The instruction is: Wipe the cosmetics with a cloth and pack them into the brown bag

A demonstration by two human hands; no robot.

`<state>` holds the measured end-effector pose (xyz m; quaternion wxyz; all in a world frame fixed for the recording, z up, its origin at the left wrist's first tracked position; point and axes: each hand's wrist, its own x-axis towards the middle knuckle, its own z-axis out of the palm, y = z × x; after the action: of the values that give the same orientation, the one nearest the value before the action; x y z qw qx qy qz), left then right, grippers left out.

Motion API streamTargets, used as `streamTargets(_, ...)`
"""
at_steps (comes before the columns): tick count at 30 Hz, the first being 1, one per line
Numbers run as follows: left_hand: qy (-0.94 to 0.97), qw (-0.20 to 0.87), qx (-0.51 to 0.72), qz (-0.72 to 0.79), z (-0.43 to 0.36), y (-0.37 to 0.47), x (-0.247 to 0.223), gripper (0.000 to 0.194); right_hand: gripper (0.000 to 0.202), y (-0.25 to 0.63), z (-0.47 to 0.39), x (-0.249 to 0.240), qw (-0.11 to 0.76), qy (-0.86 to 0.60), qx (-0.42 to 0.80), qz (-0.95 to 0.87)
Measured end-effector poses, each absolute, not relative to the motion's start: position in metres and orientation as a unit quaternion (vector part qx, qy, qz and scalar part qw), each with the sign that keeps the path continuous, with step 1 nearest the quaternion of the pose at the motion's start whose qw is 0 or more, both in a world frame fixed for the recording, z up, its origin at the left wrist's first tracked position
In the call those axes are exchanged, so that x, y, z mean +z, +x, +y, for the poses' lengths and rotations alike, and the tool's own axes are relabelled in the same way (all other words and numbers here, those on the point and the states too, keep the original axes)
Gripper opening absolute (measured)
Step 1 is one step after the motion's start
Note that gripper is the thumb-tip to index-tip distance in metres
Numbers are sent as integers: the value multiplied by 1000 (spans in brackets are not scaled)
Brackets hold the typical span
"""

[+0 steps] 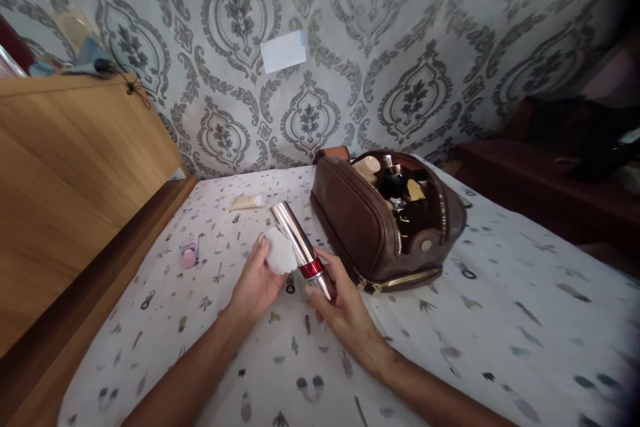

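Observation:
My left hand (259,278) pinches a round white cotton pad (281,251) between thumb and fingers. In my right hand (341,302) is a shiny silver cosmetic tube (294,230) with a red band near its lower end, and my fingers wrap that end. The tube slants up to the left, and its side meets or overlaps the pad's right edge; whether they touch I cannot tell. Just right of my hands stands a brown toiletry bag (350,213), unzipped at the top, with several cosmetics inside.
A cream-coloured tube (247,203) lies behind my left hand. Farther left is a small pink-and-purple tube (189,251). All rest on a white patterned cloth (225,360). A wooden panel (85,167) borders the left side, and a patterned wall (310,100) rises behind.

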<state>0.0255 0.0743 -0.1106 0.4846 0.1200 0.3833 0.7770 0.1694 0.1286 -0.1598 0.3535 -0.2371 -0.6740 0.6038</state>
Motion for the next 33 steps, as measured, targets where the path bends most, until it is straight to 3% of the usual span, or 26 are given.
streamTargets(5,262,515,732,360,69,28,-115,38,50,173,131,-153,363,-251,566,-696)
streamTargets(10,295,447,722,439,69,34,-115,43,43,174,127,-149,357,-239,536,-727)
streamTargets(15,276,380,744,475,70,36,-118,46,38,175,123,-152,369,-218,453,-782)
streamTargets(21,213,368,786,448,72,30,-114,55,47,176,123,-151,368,-196,421,-806)
streamTargets(25,208,383,796,419,73,20,-109,45,46,177,124,-153,358,-188,413,-816)
streamTargets(29,174,382,805,418,75,13,-109,29,49,175,122,-156,347,-190,464,-792)
streamTargets(33,181,398,790,430,75,14,-109,28,59,170,123,-151,277,-226,675,-645)
